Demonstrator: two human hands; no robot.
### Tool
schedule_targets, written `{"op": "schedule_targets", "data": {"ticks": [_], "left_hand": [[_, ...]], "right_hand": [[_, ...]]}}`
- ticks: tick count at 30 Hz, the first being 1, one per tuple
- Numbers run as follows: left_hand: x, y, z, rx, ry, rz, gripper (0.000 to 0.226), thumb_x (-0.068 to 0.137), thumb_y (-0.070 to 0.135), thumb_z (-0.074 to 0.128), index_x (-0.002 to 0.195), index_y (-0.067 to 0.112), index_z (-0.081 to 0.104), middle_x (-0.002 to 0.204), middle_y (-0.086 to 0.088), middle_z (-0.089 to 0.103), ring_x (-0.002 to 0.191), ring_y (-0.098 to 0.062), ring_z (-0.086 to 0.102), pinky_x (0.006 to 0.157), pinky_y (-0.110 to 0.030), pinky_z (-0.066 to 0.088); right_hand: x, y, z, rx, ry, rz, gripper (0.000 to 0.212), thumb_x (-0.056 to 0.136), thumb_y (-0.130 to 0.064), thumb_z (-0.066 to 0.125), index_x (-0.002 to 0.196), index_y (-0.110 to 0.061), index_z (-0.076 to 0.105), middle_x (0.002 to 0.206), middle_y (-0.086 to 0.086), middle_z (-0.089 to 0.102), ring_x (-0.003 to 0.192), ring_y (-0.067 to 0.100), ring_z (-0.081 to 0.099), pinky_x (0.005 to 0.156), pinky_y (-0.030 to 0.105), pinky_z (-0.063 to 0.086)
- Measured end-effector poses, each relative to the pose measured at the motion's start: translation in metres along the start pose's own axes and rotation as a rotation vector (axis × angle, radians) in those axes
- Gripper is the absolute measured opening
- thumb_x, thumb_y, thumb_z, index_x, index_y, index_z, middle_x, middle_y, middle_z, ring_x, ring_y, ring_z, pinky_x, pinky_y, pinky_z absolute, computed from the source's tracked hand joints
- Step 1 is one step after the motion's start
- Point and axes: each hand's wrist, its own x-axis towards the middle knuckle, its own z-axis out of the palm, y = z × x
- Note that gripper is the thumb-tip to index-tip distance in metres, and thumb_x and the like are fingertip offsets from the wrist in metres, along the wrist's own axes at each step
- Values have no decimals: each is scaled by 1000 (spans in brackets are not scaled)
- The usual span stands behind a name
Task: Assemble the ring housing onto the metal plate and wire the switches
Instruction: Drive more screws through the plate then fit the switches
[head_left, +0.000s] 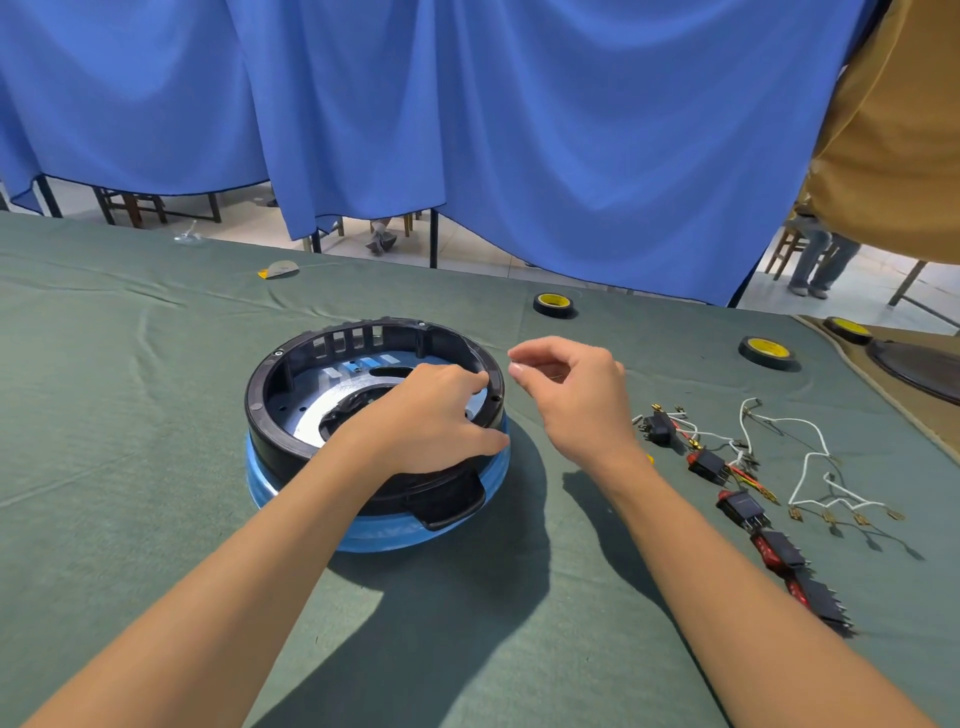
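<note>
Left hand (431, 415) grips the near-right part of the ring housing (270, 441). Its fingers (457, 376) curl over the top rim and down inside, and its thumb (488, 441) presses on the outer wall, so the rim is clamped between them. Right hand (571, 400) hovers just beside the housing's right edge, clear of the table. Its fingers are curled and the tips of thumb and forefinger are brought together in a pinch (whether anything tiny sits between them cannot be told). The two hands are close but apart, with the pinched tips just right of the left hand's knuckles.

The black ring housing stands open side up on the metal plate (322, 410), whose silvery face shows through the middle of the ring. A blue band (374, 535) runs round the plate's edge beneath the housing, and a black tab (447, 501) sticks out from the housing's near side over that band.

The switches (707, 462), red and black, lie in a loose row on the green cloth (156, 467), to the right of the right forearm and untouched by either hand. White wires (813, 457) with small metal terminals sprawl beside them, farther right.

Three rolls of black tape with yellow cores sit toward the far side of the table: one (554, 304) beyond the right hand, two more (768, 352) (848, 328) off to the right. A blue curtain (519, 130) hangs behind the table.
</note>
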Motion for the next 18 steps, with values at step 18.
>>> {"op": "schedule_targets", "data": {"ticks": [18], "left_hand": [[5, -5, 2, 8, 2, 48, 58, 85, 51, 64, 135, 23, 56, 131, 0, 61, 115, -17, 57, 89, -31, 45]], "right_hand": [[-25, 0, 5, 23, -33, -170, 12, 86, -6, 69, 92, -11, 77, 91, -3, 72, 83, 4, 61, 68, 8, 43]]}}
